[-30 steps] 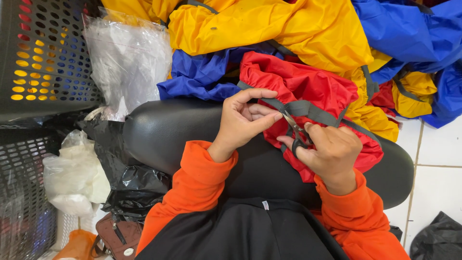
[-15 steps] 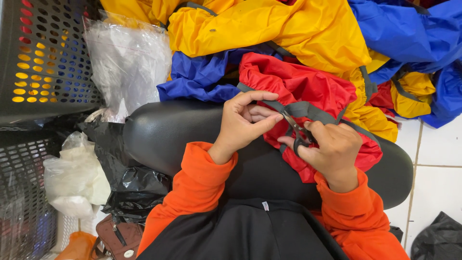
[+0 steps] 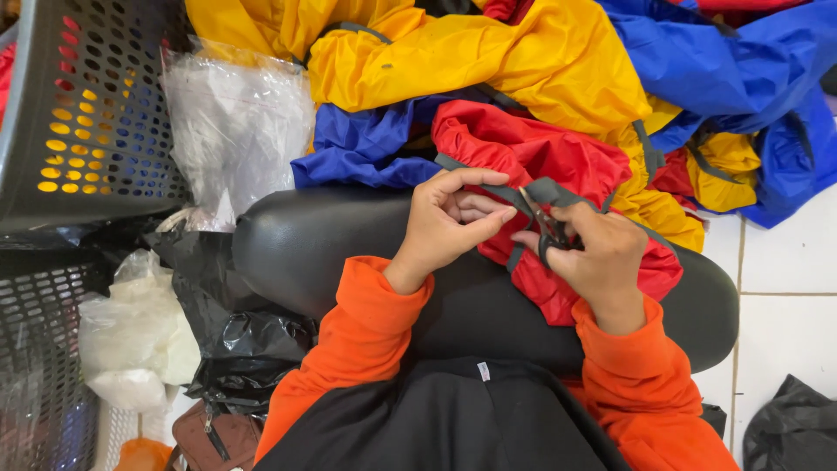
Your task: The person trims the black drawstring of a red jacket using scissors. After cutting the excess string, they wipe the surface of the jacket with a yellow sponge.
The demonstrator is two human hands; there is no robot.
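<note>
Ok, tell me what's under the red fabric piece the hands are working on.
The red fabric piece lies on a black padded cushion, below the left hand and right hand. Its far edge overlaps yellow fabric and blue fabric. Anything beneath its middle is covered.

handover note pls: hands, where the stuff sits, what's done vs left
Left hand: pinching the grey strap of the red fabric piece.
Right hand: grip shut on small scissors, blades at the strap.
Red piece lies on the black cushion over the lap; yellow pieces and blue pieces piled beyond, grey basket at left.
Done: strap held and scissors in place. Left: whether it is cut yet cannot be told.
</note>
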